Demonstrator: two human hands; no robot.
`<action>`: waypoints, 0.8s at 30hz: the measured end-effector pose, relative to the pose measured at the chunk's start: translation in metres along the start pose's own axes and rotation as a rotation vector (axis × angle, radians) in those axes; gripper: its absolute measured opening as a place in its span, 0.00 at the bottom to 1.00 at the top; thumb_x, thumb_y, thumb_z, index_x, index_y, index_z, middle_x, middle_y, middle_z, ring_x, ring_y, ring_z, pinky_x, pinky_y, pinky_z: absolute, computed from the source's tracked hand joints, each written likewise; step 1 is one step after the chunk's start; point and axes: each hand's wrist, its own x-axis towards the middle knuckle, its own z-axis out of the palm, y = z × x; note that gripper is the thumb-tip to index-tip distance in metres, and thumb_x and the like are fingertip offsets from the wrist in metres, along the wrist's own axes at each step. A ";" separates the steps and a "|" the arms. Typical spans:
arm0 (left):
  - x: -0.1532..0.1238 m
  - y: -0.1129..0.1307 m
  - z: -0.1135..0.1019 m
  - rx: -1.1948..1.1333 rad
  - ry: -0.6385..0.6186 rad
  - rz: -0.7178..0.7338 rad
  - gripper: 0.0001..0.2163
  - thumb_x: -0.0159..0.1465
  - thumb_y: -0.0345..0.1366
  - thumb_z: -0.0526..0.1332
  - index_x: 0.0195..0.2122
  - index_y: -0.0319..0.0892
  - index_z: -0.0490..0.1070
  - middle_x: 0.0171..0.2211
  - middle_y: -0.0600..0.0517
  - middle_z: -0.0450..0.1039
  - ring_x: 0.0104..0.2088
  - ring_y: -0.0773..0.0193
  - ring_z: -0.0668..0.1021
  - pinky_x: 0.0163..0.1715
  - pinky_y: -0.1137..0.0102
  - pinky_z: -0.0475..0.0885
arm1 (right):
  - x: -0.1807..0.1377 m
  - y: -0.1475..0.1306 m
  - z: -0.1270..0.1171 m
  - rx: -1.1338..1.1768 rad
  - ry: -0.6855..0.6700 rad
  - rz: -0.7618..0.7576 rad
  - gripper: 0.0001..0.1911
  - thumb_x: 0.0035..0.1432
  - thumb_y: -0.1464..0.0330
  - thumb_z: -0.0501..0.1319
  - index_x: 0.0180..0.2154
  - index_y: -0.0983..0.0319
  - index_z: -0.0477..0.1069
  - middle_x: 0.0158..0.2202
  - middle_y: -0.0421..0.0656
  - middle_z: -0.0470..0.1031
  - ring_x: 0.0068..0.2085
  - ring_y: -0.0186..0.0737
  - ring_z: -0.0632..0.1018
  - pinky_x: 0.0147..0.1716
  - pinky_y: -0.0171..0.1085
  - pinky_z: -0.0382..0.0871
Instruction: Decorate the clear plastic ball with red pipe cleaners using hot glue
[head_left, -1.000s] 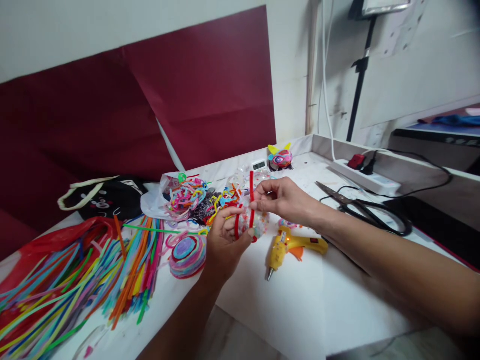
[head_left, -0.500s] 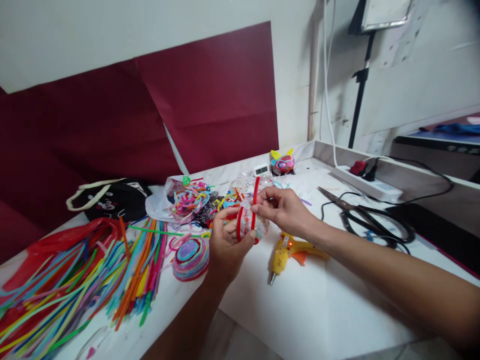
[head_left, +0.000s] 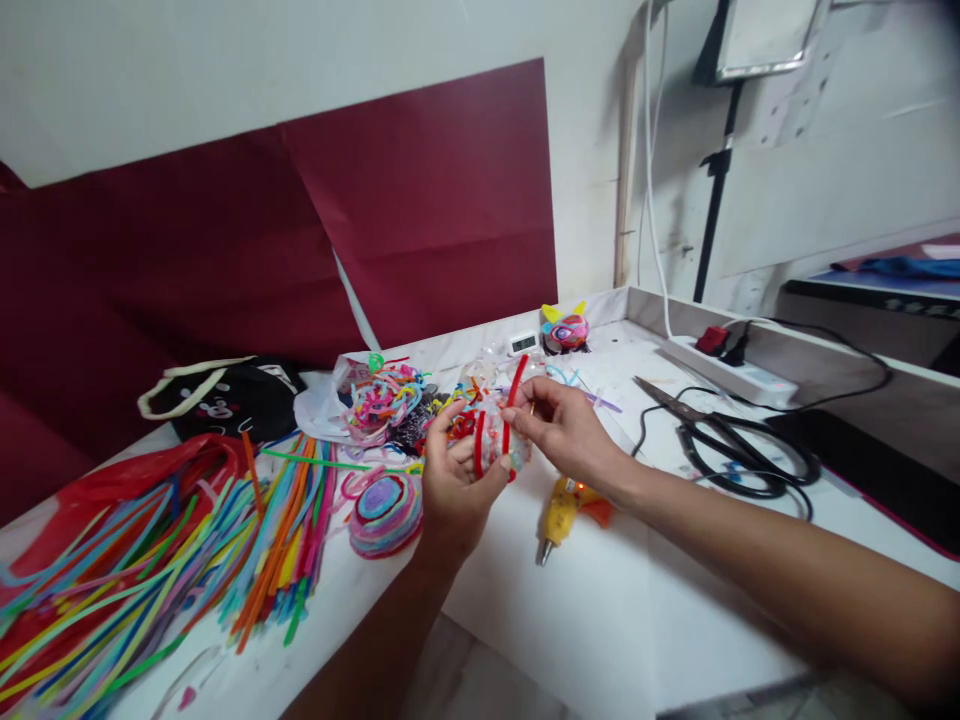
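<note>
My left hand (head_left: 456, 495) is closed around a small, roundish, see-through craft piece (head_left: 492, 436) with whitish and reddish patches. A red pipe cleaner (head_left: 520, 375) is looped over this piece, its free end sticking up and leaning right. With thumb and fingers pinched, my right hand (head_left: 553, 418) grips the pipe cleaner at the piece's upper right side. Below my right wrist lies a yellow glue gun (head_left: 561, 515), its orange light lit and its handle hidden by the forearm. Beside my left hand rests a disc of coiled pipe cleaners (head_left: 385, 512).
Loose pipe cleaners (head_left: 281, 540) spread over the left side. A bag of coloured scraps (head_left: 386, 395) and a black pouch (head_left: 225, 400) stand behind. Large scissors (head_left: 720, 440), a power strip (head_left: 739, 372) and a dark flat device (head_left: 862, 470) lie right. A finished-looking ornament (head_left: 566, 330) sits at the back.
The pipe cleaner's free end leans further right than before. My right forearm now covers more of the glue gun. The view has shifted slightly.
</note>
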 end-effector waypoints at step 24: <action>0.005 -0.006 -0.001 0.025 0.113 -0.138 0.32 0.46 0.29 0.71 0.53 0.36 0.67 0.45 0.41 0.79 0.41 0.56 0.82 0.40 0.67 0.77 | -0.004 0.013 0.012 -0.123 0.096 -0.058 0.05 0.54 0.67 0.60 0.30 0.60 0.66 0.27 0.38 0.67 0.27 0.35 0.67 0.28 0.35 0.60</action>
